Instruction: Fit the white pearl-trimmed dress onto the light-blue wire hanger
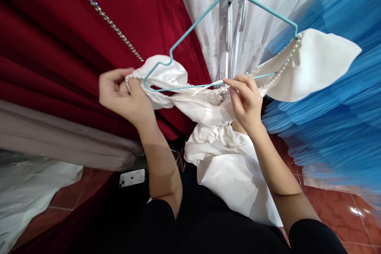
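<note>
A white dress (205, 111) with pearl-trimmed edges hangs across a thin turquoise clothes hanger (196, 22). One puffed white sleeve lies over the hanger's left end, where my left hand (123, 93) is closed on its pearl-edged part. Close to the middle of the hanger's bottom bar, my right hand (245, 101) pinches a thin white strap (218, 82) between thumb and fingers. The other sleeve (321, 61) flares out at the right end of the hanger. The dress's skirt (235, 182) is bunched and drapes down over my lap.
Dark red fabric (125, 4) with a strip of rhinestones (104, 16) fills the left side. Blue tulle (330, 127) hangs on the right. White curtains (268, 27) and metal poles stand behind. A white phone (131, 177) lies at lower left, above red floor tiles (333, 214).
</note>
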`<state>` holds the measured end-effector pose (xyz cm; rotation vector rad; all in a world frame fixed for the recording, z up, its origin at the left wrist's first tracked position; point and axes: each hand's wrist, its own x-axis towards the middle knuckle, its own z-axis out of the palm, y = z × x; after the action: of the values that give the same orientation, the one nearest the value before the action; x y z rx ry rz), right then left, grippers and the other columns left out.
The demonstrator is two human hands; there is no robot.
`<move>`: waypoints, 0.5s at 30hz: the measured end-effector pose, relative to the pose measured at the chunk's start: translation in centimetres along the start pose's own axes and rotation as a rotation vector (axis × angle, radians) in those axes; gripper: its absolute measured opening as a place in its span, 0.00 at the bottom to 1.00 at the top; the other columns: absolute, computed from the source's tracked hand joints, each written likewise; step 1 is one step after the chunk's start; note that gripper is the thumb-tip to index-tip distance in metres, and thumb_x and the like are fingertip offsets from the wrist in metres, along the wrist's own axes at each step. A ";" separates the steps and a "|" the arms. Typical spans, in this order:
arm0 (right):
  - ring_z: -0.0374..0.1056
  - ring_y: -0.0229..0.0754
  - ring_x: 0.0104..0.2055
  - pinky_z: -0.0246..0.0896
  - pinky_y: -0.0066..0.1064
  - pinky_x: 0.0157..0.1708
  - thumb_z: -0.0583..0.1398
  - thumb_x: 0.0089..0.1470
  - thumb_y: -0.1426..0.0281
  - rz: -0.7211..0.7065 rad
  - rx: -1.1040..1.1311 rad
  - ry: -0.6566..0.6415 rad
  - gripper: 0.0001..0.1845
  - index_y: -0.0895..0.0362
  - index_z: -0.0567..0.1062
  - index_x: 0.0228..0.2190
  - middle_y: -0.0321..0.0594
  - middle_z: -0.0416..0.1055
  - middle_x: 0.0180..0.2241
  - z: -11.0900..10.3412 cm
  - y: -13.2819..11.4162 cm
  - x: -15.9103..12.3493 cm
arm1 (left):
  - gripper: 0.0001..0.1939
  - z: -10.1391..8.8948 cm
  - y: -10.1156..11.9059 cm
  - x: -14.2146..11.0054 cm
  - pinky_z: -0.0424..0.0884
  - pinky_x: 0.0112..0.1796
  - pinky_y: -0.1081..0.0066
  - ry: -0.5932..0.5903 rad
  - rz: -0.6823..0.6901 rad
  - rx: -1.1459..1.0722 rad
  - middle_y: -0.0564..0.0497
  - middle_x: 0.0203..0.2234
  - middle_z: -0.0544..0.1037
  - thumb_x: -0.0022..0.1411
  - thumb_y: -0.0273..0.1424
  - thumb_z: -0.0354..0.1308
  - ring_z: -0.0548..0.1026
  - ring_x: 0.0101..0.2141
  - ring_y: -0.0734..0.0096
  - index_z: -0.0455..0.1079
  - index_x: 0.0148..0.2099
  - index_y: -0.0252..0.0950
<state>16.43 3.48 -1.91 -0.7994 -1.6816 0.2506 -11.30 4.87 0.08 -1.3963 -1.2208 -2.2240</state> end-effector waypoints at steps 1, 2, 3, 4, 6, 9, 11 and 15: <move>0.72 0.37 0.48 0.73 0.36 0.49 0.56 0.65 0.75 -0.013 0.011 0.032 0.18 0.46 0.78 0.49 0.38 0.71 0.44 0.3 0.0 0.0 | 0.10 -0.5 0.3 -1.2 0.76 0.39 0.67 -0.011 -0.072 0.024 0.57 0.30 0.76 0.57 0.16 0.60 0.77 0.34 0.74 0.73 0.36 0.36; 0.72 0.36 0.46 0.73 0.35 0.48 0.57 0.65 0.74 -0.022 0.019 0.057 0.16 0.46 0.79 0.48 0.38 0.71 0.43 0.5 0.0 0.0 | 0.10 -0.8 0.8 -2.5 0.75 0.36 0.69 -0.064 -0.146 0.045 0.57 0.28 0.76 0.54 0.16 0.62 0.76 0.33 0.75 0.73 0.35 0.36; 0.72 0.36 0.45 0.73 0.34 0.46 0.57 0.65 0.73 -0.022 0.025 0.074 0.15 0.46 0.79 0.47 0.37 0.71 0.42 0.8 -0.1 0.1 | 0.09 -1.0 1.6 -3.8 0.73 0.33 0.71 -0.118 -0.203 0.054 0.57 0.27 0.75 0.52 0.17 0.63 0.75 0.30 0.76 0.72 0.33 0.36; 0.72 0.36 0.44 0.73 0.34 0.45 0.57 0.65 0.73 -0.017 0.029 0.082 0.14 0.47 0.79 0.46 0.37 0.71 0.41 1.0 -0.1 0.2 | 0.08 -1.0 2.6 -4.9 0.72 0.31 0.72 -0.262 -0.286 0.059 0.56 0.27 0.76 0.53 0.19 0.63 0.77 0.30 0.75 0.72 0.34 0.36; 0.72 0.36 0.42 0.73 0.34 0.43 0.57 0.65 0.72 -0.001 0.034 0.079 0.13 0.47 0.80 0.45 0.37 0.72 0.40 1.3 -0.1 0.4 | 0.09 -0.6 5.1 -6.6 0.72 0.29 0.73 -0.506 -0.315 0.052 0.55 0.29 0.78 0.54 0.19 0.62 0.78 0.30 0.73 0.73 0.37 0.36; 0.72 0.36 0.43 0.73 0.34 0.44 0.57 0.65 0.73 0.021 0.035 0.068 0.14 0.48 0.81 0.45 0.38 0.71 0.39 1.2 -0.2 0.6 | 0.11 1.1 8.6 -6.9 0.78 0.40 0.68 -0.671 0.027 -0.060 0.54 0.34 0.80 0.56 0.18 0.63 0.81 0.38 0.68 0.75 0.38 0.38; 0.72 0.37 0.43 0.73 0.34 0.43 0.57 0.65 0.72 0.037 0.030 0.053 0.13 0.48 0.80 0.46 0.38 0.71 0.40 0.9 -0.6 0.5 | 0.10 2.3 10.1 -6.0 0.76 0.52 0.59 -0.660 0.206 -0.132 0.52 0.41 0.81 0.57 0.18 0.63 0.80 0.48 0.61 0.74 0.37 0.40; 0.73 0.40 0.49 0.74 0.33 0.38 0.56 0.67 0.67 0.084 0.007 -0.074 0.16 0.47 0.77 0.52 0.41 0.72 0.50 -0.3 -1.9 0.1 | 0.11 4.1 10.3 -4.6 0.73 0.55 0.56 -0.687 0.096 -0.058 0.53 0.43 0.82 0.60 0.19 0.59 0.80 0.49 0.61 0.73 0.40 0.41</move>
<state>16.01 2.04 -0.64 -0.8657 -1.7178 0.3479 -0.32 0.61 2.35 -2.2969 -1.2290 -1.7671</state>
